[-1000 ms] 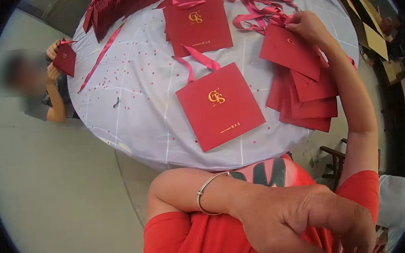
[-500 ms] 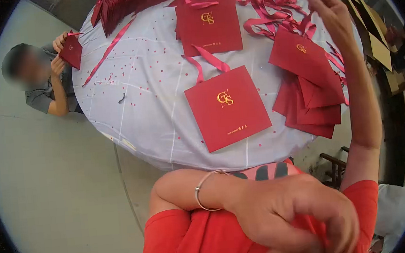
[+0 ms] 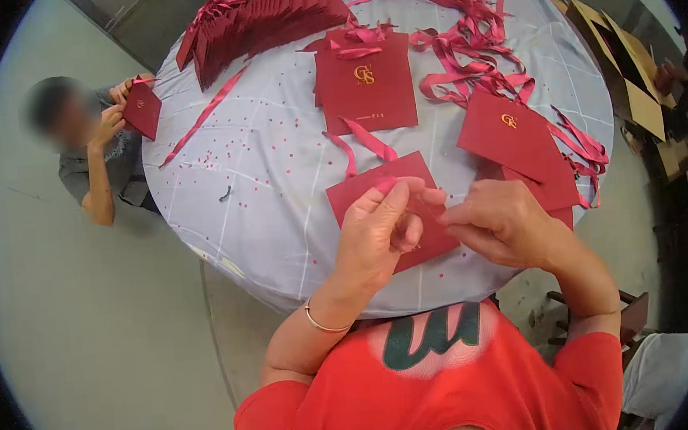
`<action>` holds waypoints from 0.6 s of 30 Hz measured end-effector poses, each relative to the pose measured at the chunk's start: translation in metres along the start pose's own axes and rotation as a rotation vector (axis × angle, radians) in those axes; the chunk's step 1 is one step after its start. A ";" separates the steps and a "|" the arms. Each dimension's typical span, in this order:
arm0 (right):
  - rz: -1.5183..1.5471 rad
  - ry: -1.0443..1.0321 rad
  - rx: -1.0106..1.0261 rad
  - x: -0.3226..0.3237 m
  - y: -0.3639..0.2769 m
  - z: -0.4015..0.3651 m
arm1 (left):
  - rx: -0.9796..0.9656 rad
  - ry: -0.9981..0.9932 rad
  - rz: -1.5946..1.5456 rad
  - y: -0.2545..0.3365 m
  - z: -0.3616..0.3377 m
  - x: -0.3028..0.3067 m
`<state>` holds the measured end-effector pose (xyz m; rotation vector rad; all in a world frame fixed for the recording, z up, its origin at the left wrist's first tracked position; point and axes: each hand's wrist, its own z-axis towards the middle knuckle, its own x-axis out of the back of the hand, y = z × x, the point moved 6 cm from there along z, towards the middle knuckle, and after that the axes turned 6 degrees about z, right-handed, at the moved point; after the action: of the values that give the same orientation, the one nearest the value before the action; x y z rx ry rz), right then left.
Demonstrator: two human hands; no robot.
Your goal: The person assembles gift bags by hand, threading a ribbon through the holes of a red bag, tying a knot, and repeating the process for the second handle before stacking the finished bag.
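My left hand, with a bangle on its wrist, is closed in a pinch on a pink ribbon; only a short piece shows at the fingertips. Close beside it, my right hand has thumb and fingers pressed together. What it pinches, if anything, is too small to make out. Both hands are above a red paper bag with a ribbon handle, lying flat and partly covered by them. Another red bag with a gold logo tops a pile beside my right hand.
Red bags lie farther back on the white-clothed round table. A row of bags and tangled ribbons lie beyond. A co-worker at the left holds a red bag. Cardboard boxes stand at the right.
My right hand has come back from the ribbon heap toward me. My left hand has risen from near my chest to over the front bag, and the hands now meet closely.
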<state>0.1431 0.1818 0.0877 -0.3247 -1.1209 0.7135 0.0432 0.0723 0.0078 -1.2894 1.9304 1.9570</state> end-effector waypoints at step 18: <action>0.691 0.254 -0.403 -0.033 0.024 -0.006 | -0.027 -0.179 0.690 -0.018 -0.013 -0.028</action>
<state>0.1319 0.1784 0.0484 -1.1505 -0.8954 1.0094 0.0784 0.0781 0.0129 -0.4332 2.4667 2.2667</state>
